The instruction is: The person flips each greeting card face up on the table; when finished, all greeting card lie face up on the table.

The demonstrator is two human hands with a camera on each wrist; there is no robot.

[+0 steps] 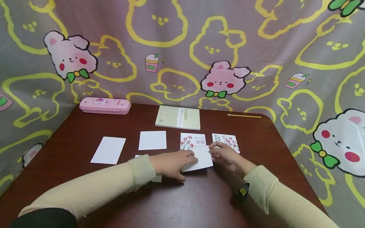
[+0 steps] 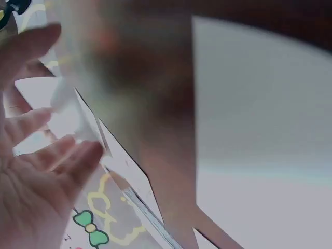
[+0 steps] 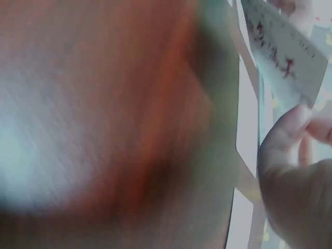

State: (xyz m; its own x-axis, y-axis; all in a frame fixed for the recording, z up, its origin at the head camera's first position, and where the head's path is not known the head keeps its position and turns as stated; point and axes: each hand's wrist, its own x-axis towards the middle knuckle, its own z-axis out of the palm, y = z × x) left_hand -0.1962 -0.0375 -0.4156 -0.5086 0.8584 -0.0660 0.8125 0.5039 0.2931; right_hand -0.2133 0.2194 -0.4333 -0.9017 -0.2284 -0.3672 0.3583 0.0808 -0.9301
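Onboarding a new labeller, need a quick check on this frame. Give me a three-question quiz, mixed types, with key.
1. True or false: the pink pencil case lies at the table's far left corner.
2. Multiple choice: what do both hands touch? A) the green notebook B) a white card lying over the flower-printed card C) the yellow pencil
3. Fill in: left of the flower-printed card, two blank white cards lie in the row; the nearer one sits just in front of the ____.

Key
1. True.
2. B: the left hand lies on it and the right hand holds its right edge.
3. Green notebook.
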